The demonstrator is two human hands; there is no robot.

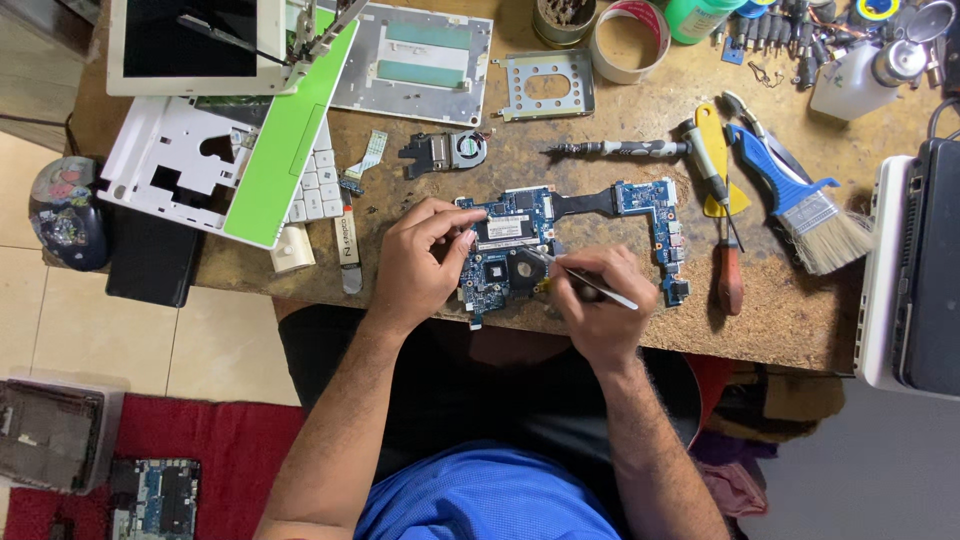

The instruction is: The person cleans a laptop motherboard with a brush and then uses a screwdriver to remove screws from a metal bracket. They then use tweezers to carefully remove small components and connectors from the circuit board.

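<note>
A blue laptop circuit board (520,215) lies on the worn brown workbench (600,320), with a narrower blue arm (660,225) running right and down. My left hand (420,262) grips the board's left edge, thumb and fingers on its top. My right hand (595,300) is closed on a thin silver tool (608,290), held like a pen, with its tip down on the dark square chip (525,268) near the board's middle.
A dismantled white and green laptop (230,130) sits at the left. A small fan (450,150), metal bracket (545,85), tape roll (630,40), screwdrivers (725,250) and a blue brush (800,200) surround the board. Another laptop (915,280) lies at the right edge.
</note>
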